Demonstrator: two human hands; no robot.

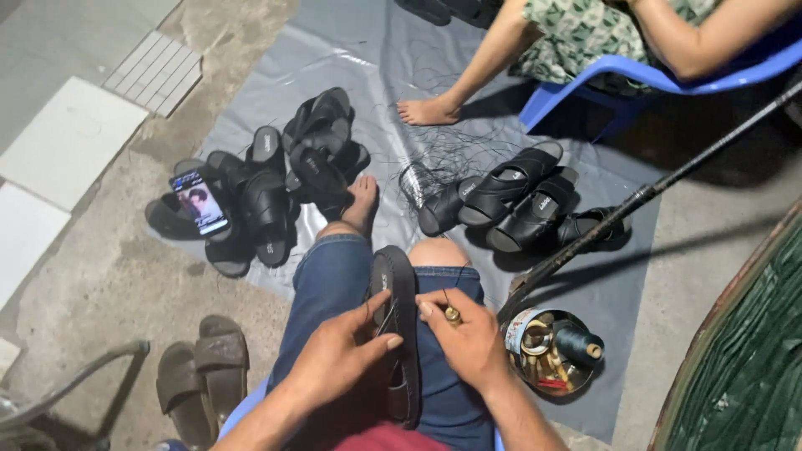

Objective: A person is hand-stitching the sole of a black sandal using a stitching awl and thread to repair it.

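Note:
A black sandal (399, 292) lies lengthwise between my knees on my jeans. My left hand (338, 355) grips its left edge, thumb laid across the sole. My right hand (468, 338) presses against the sandal's right side and pinches a small brass-coloured tool (452, 315) between its fingers. A thin dark thread runs up from that hand.
Piles of black sandals lie on the grey plastic sheet (401, 67), left (292, 179) and right (518, 200). A phone (200, 202) rests on the left pile. A round tin (551, 351) holds thread spools. Brown sandals (200, 372) sit lower left. Another person sits on a blue chair (635, 79).

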